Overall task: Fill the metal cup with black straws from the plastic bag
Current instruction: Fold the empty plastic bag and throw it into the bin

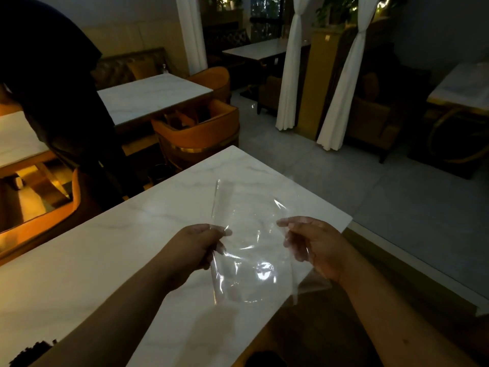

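Observation:
A clear plastic bag (251, 234) is held flat above the white marble table (105, 247). It looks see-through and no straws show inside it. My left hand (193, 250) pinches the bag's left edge. My right hand (315, 245) grips its right edge, fingers partly behind the film. No metal cup shows on the table. At the bottom left edge, dark ends of something (31, 352) poke into view; I cannot tell what they are.
A person in dark clothes (66, 102) leans over at the left. Orange chairs (198, 133) and another marble table (150, 96) stand beyond. The table's right edge drops to a grey floor (397, 207). White curtains (341, 75) hang at the back.

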The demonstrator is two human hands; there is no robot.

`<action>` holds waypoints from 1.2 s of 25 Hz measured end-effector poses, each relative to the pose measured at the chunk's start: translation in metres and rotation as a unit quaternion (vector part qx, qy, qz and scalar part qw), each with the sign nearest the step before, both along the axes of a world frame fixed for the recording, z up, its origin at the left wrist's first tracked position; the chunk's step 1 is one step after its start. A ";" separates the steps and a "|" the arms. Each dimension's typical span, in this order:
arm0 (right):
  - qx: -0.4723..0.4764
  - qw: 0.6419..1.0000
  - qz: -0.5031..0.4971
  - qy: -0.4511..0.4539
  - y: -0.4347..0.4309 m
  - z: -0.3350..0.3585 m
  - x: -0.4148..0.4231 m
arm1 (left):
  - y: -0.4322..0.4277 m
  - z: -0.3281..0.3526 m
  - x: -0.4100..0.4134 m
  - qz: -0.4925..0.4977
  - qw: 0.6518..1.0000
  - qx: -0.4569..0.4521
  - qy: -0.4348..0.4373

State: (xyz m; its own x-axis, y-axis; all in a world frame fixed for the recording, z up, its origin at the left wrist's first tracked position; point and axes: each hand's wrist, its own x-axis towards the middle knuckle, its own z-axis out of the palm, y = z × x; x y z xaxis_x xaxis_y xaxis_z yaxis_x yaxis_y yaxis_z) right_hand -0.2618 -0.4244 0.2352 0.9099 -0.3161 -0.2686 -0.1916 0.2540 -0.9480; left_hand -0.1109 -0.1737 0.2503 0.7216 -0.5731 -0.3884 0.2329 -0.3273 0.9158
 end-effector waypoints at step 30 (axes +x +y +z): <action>-0.444 0.882 0.028 0.154 0.090 -0.033 0.036 | 0.021 -0.023 0.027 -0.157 0.845 0.090 -0.503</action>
State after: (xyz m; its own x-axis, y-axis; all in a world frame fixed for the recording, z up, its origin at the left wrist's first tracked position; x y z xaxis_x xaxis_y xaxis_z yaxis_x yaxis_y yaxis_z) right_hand -0.2262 -0.3344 0.2021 0.8578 -0.4835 -0.1745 -0.4634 -0.5805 -0.6695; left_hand -0.0839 -0.1525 0.2272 0.5615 -0.7949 0.2298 -0.7580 -0.3827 0.5282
